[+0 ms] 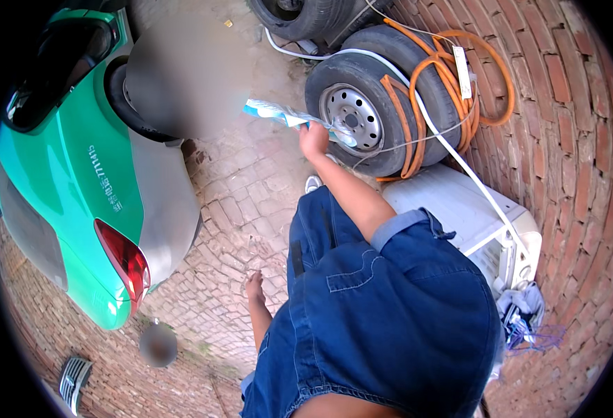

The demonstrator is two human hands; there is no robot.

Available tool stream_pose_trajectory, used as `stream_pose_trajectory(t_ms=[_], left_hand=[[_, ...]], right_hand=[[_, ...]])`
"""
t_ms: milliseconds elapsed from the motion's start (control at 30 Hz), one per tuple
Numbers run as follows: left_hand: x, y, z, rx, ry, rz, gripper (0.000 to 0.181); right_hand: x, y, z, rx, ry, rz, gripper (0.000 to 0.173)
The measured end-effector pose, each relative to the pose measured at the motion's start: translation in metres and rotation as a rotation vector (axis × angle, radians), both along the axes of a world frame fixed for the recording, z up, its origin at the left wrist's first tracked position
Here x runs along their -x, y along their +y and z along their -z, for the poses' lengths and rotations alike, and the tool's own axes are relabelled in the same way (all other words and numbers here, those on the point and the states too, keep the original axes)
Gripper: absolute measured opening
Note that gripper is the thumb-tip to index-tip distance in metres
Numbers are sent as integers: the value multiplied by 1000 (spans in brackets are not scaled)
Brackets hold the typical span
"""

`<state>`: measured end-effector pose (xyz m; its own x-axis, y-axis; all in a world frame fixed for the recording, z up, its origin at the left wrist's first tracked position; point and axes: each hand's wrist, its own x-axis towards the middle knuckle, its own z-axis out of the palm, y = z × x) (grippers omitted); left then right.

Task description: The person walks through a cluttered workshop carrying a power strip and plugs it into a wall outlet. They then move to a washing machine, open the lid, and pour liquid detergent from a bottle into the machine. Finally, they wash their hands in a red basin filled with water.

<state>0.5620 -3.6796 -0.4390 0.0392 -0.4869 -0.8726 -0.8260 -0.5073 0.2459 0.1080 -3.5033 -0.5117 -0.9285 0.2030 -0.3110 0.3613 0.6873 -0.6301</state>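
My right hand [314,140] reaches forward, closed around the middle of a crumpled clear plastic package [280,114] with blue and white print. One end of the package points left; the other overlaps the steel rim of a car wheel [350,117] from this viewpoint. Whether it touches the wheel, I cannot tell. My left hand [254,286] hangs low beside my body over the paving, with loosely bent fingers and nothing in it.
A green and silver car [71,172] stands at left; a blurred patch hides part of it. Tyres, an orange hose [494,47], a white hose [444,138] and a white appliance [431,196] line the brick wall [562,151]. A car grille [74,384] lies lower left.
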Motion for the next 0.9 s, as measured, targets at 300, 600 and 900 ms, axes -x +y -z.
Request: stream_pose_trajectory(t_ms=[300, 600, 900], left_hand=[[35, -3, -1, 55, 157, 40, 36], [36, -13, 12, 39, 142, 86, 33], [-5, 17, -9, 55, 37, -16, 32]], right_hand=[[24, 28, -75, 119, 77, 29, 19], [48, 15, -50, 266, -34, 5, 21], [58, 13, 29, 275, -267, 185, 35]])
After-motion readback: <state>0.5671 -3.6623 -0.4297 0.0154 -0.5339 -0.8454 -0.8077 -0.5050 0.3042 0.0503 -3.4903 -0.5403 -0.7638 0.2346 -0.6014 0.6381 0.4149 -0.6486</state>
